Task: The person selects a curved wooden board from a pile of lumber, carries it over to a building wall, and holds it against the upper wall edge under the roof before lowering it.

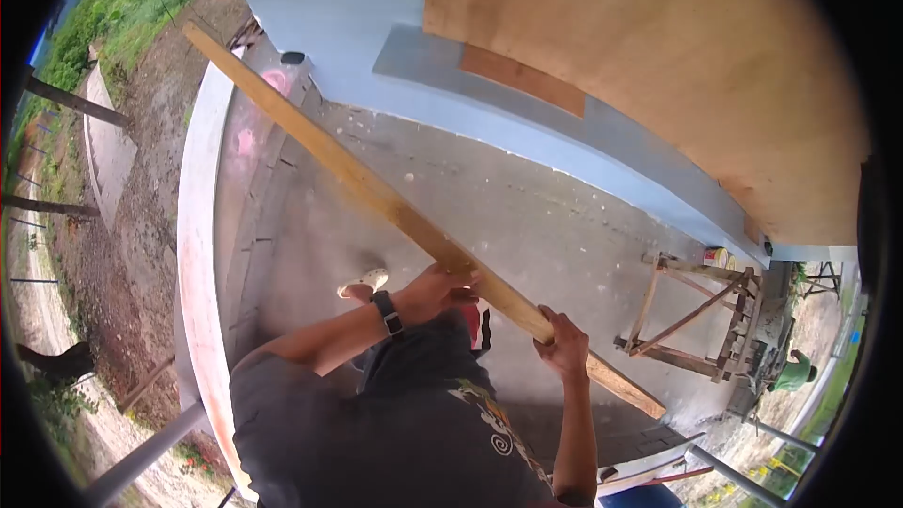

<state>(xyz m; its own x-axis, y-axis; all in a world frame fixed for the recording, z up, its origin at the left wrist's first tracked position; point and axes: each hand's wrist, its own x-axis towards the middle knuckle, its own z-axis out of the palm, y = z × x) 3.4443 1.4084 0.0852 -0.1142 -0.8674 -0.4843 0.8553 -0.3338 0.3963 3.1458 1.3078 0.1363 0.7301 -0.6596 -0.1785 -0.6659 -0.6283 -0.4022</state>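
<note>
A long wooden board slants across the head view, its far end high at the left and its near end low at the right. My left hand, with a watch on the wrist, is closed around the board near its middle. Farther toward the near end, my right hand wraps around the same board. Between the two hands a short stretch of wood shows. Beneath them are my dark shirt and one foot in a light clog.
A wooden sawhorse-like frame stands at the right on the concrete floor. A low white-topped wall runs along the left. Above are a blue wall and a plywood panel. A person in green is far right.
</note>
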